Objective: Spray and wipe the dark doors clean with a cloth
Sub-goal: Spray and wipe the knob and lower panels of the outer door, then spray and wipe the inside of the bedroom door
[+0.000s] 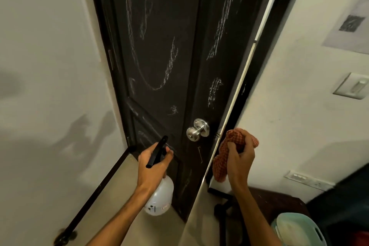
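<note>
A dark door [165,50] fills the middle of the view, streaked with white chalk-like marks. Its silver knob [196,130] sits low on the right side. My left hand [152,164] grips the black trigger head of a translucent white spray bottle [160,195], held close to the door's lower panel. My right hand [240,158] holds a bunched orange checked cloth [224,158] just right of the door's edge, near the knob and apart from the door face.
White walls stand on both sides. A light switch [354,86] and a socket plate [308,179] are on the right wall. Bottom right holds a dark wooden table [279,203] and a pale green basket [297,229]. A dark skirting strip [95,191] runs along the left floor.
</note>
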`<state>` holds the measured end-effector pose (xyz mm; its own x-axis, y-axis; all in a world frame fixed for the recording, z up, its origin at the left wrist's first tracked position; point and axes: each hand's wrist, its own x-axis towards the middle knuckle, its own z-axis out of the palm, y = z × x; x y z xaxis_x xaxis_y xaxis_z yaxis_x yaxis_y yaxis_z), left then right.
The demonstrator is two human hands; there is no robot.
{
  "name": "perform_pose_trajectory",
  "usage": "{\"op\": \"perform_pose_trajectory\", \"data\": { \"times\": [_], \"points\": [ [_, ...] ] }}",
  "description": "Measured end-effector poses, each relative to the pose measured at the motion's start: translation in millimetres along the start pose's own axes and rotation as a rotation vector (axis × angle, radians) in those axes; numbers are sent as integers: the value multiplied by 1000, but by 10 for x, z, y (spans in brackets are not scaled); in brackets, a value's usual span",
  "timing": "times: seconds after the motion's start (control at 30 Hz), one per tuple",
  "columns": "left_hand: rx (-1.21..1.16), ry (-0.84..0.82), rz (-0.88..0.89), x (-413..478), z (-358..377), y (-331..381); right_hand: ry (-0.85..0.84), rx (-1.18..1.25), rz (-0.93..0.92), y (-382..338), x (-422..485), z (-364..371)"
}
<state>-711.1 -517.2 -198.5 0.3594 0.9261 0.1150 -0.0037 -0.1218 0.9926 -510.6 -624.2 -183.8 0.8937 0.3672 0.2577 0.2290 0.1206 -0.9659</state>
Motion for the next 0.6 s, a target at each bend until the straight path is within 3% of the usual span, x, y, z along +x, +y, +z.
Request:
{"op": "perform_pose_trajectory", "data": {
  "times": [0.37, 0.6],
  "points": [
    [16, -32, 68, 569, -34, 123, -93, -49, -128, -126, 23, 553],
    [-3, -109, 89, 1021, -251, 56, -34, -116, -192, -161, 14, 961]
  ]
}}
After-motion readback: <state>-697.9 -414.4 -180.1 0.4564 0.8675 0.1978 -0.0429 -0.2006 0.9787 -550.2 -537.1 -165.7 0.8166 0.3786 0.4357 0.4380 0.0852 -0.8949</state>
